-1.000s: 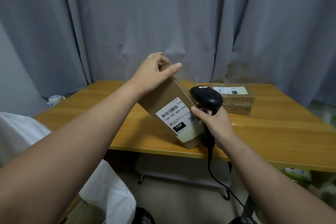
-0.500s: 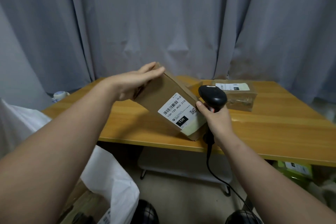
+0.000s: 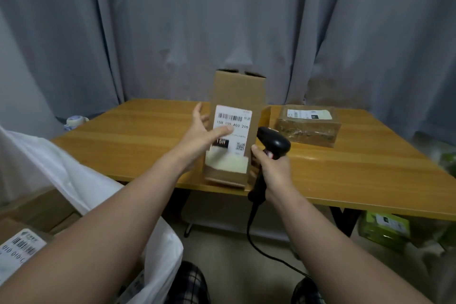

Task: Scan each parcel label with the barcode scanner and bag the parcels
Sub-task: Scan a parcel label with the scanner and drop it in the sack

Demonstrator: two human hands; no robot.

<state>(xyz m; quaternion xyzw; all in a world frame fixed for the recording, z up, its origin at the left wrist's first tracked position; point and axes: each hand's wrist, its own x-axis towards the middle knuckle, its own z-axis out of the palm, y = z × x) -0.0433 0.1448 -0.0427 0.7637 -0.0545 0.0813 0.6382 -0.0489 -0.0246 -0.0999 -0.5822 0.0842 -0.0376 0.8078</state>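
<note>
Left grip [image 3: 197, 142] against upright parcel [image 3: 238, 96]

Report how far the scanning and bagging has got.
Done: one labelled parcel seems already in the white bag. In hand: right hand grips the scanner beside the upright box, left hand touching its label. Left: bagging that box, then the taped parcel on the table.

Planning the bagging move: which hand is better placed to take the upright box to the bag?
Left. The left hand is at the box, thumb across its label, and the bag lies on that side. The right hand grips the scanner.
</note>
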